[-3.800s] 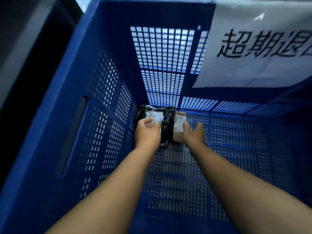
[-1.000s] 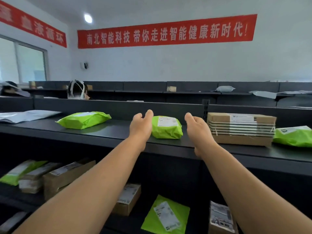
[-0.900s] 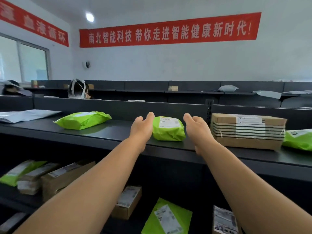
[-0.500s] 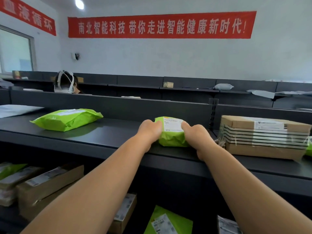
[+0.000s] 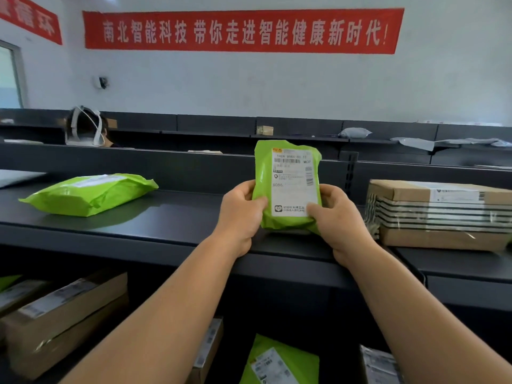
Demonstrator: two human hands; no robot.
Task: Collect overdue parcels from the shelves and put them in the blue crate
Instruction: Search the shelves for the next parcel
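Single head-worn view, facing forward along both forearms, close over the dark shelf

Red banner on white wall

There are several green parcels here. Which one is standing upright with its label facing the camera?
The small green parcel gripped by the left hand and right hand. The large green parcel lies flat on the top shelf.
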